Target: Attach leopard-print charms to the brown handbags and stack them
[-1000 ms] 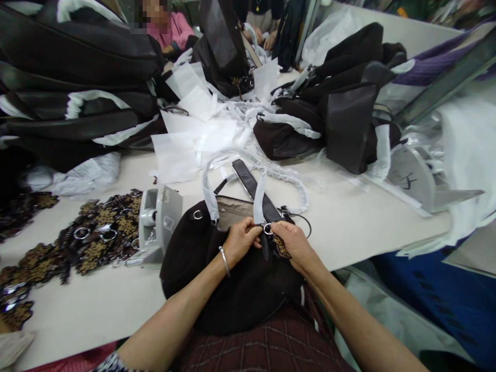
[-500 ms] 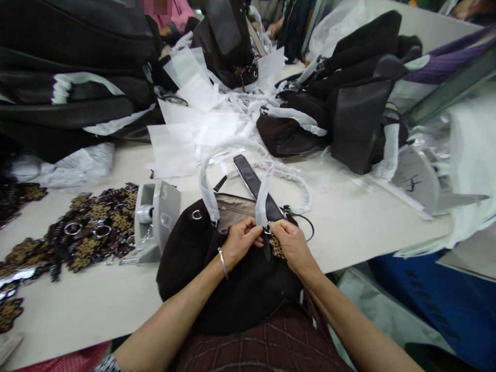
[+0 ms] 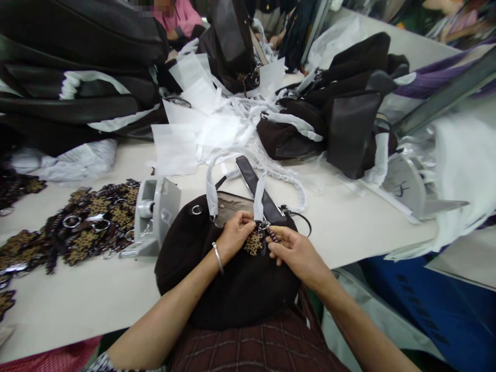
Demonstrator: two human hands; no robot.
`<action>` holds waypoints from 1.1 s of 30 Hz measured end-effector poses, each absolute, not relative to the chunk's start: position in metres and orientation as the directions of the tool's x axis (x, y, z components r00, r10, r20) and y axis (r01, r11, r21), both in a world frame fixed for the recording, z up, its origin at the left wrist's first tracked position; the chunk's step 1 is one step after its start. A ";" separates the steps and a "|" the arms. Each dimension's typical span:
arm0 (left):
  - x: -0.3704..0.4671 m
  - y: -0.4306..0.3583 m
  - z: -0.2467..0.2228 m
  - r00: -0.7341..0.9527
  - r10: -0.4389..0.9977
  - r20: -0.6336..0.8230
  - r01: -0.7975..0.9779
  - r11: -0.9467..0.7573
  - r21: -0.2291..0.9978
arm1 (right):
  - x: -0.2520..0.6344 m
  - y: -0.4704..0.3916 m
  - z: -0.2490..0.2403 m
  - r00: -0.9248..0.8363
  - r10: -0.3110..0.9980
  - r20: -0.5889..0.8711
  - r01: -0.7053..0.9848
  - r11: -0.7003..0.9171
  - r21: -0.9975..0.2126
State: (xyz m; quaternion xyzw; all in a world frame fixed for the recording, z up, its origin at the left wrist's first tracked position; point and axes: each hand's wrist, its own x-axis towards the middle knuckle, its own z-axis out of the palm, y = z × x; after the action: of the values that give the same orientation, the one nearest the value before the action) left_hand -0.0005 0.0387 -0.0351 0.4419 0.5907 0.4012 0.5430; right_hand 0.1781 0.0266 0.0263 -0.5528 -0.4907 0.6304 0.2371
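Note:
A dark brown handbag (image 3: 228, 289) lies at the table's edge against my lap, its top open on a beige lining (image 3: 232, 207). White wrapping covers its handles (image 3: 211, 188). A leopard-print charm (image 3: 254, 243) hangs by a metal ring at the base of the nearer handle. My left hand (image 3: 236, 235) pinches at that handle base, just left of the ring; what lies between its fingertips is hidden. My right hand (image 3: 292, 250) holds the dark beaded tassel (image 3: 273, 235) of the charm between thumb and fingers.
A pile of leopard-print charms (image 3: 93, 222) lies on the left beside a grey tape dispenser (image 3: 157, 212). White paper sheets (image 3: 174, 147) and more brown bags (image 3: 352, 132) cover the back. Another dispenser (image 3: 406, 181) stands right. A person in pink (image 3: 182, 20) sits far off.
The leopard-print charm now hangs in front of the bag, left of my right hand, which has shifted slightly right and holds the tassel. My left hand stays near the handle base.

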 end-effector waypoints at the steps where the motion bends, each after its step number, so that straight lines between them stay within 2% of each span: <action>1: -0.002 0.037 -0.033 -0.032 0.965 -0.261 0.131 0.263 0.956 | 0.179 0.024 0.029 -0.266 0.855 -0.445 0.290 -0.369 -0.883; 3: -0.005 0.032 -0.028 0.037 0.966 -0.255 0.187 0.244 0.952 | 0.179 0.018 0.033 -0.254 0.887 -0.386 0.404 -0.265 -0.875; 6: -0.008 0.024 -0.020 0.196 0.937 -0.288 0.203 0.249 0.947 | 0.175 0.011 0.038 -0.289 0.931 -0.222 0.581 -0.013 -0.814; 8: -0.011 0.021 -0.015 0.206 0.939 -0.277 0.268 0.218 0.939 | 0.172 0.006 0.043 -0.357 0.930 -0.091 0.640 0.172 -0.749; 11: -0.016 0.022 -0.008 0.199 0.953 -0.230 0.444 0.122 0.888 | 0.163 -0.006 0.046 -0.505 0.863 0.002 0.655 0.385 -0.650; 13: -0.018 0.025 -0.004 0.216 0.954 -0.209 0.518 0.070 0.853 | 0.155 -0.015 0.044 -0.601 0.799 0.005 0.647 0.490 -0.585; 16: -0.017 0.028 -0.004 0.210 0.949 -0.237 0.562 0.082 0.823 | 0.145 -0.024 0.036 -0.701 0.713 -0.007 0.609 0.593 -0.527; 20: -0.010 0.027 -0.010 0.158 0.946 -0.283 0.562 0.149 0.814 | 0.144 -0.026 0.030 -0.736 0.677 -0.009 0.558 0.599 -0.575; 23: -0.007 0.023 -0.012 0.102 0.948 -0.301 0.551 0.198 0.810 | 0.154 -0.023 0.033 -0.673 0.736 0.080 0.517 0.544 -0.660; 25: -0.007 0.019 -0.010 0.058 0.949 -0.311 0.537 0.233 0.811 | 0.161 -0.018 0.036 -0.570 0.817 0.088 0.506 0.433 -0.746; 28: -0.008 0.015 -0.003 0.010 0.946 -0.323 0.527 0.269 0.806 | 0.170 -0.009 0.039 -0.443 0.897 0.008 0.489 0.249 -0.836; 30: -0.008 0.012 0.000 -0.003 0.940 -0.342 0.521 0.294 0.801 | 0.172 -0.002 0.038 -0.427 0.904 -0.013 0.501 0.224 -0.836; 33: -0.009 0.009 -0.001 0.001 0.935 -0.354 0.493 0.308 0.814 | 0.172 0.006 0.033 -0.424 0.906 0.018 0.545 0.271 -0.794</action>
State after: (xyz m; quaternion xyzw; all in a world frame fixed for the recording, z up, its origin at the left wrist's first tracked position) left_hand -0.0086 0.0094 -0.0006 0.5370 0.6646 0.2401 0.4606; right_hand 0.1715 0.0064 0.0331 -0.4779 -0.7587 0.3692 0.2442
